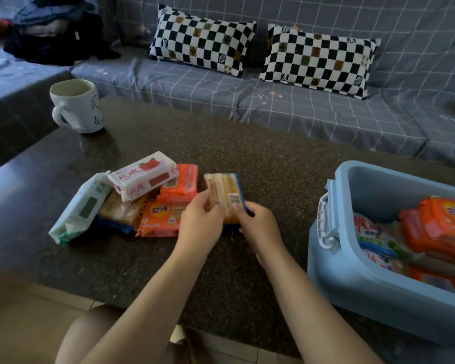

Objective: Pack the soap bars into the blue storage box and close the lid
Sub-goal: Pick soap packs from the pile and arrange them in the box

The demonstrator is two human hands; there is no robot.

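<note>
A tan soap bar with a blue edge and a barcode (225, 191) is held over the middle of the dark table by both hands. My left hand (200, 222) grips its left side, my right hand (258, 227) its right side. To the left lies a pile of wrapped soap bars: a white one with red print (142, 177), orange ones (180, 183), a white and green one (82, 206) and a tan one (121, 211). The blue storage box (352, 285) stands open at the right with several soap bars (436, 227) inside. No lid is visible.
A white mug (76, 106) stands at the table's (247, 143) far left corner. Behind the table runs a grey checked sofa (300, 111) with two black and white cushions (202, 40) and a heap of dark clothes (55, 35).
</note>
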